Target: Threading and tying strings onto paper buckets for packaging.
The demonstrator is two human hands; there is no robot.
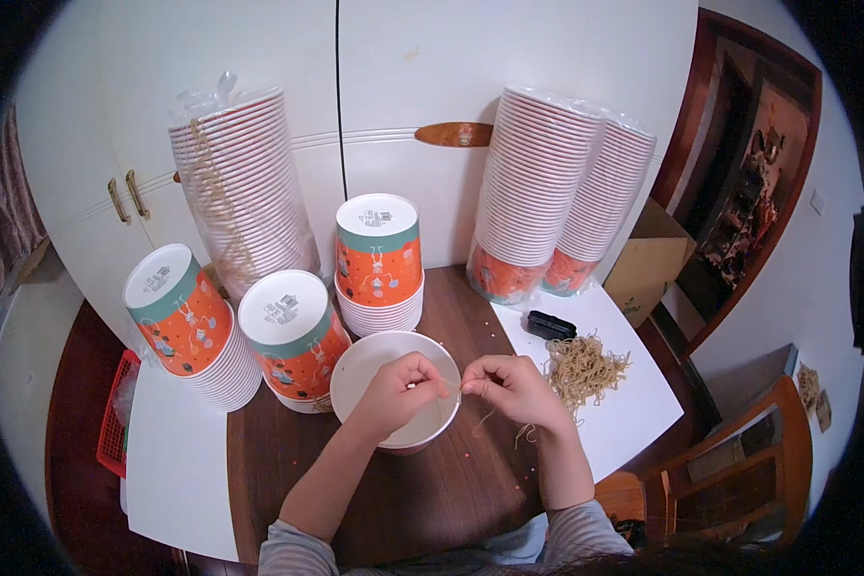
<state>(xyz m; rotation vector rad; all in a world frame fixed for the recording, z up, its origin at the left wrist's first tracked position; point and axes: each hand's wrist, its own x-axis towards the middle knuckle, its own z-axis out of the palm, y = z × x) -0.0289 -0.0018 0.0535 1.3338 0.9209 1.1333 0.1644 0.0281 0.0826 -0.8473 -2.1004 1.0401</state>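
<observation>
Left hand point(403, 392): is hovering over the open tub point(360, 379), thumb and fingers pinching narrowly on a thin strand point(454, 386).
Right hand point(514, 387): is pinching the strand between thumb and forefinger by the tub's right rim.
Thin strand: is running between both hands.
Tangled strands point(586, 370): are lying right of the right hand.
Black object point(551, 324): is resting just beyond them.
Wrapped tub stacks point(538, 182): are standing behind.

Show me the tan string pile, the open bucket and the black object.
Tan string pile point(588, 370), head view: tangle's middle.
Open bucket point(359, 379), head view: inner wall.
Black object point(550, 324), head view: upper side.
</observation>
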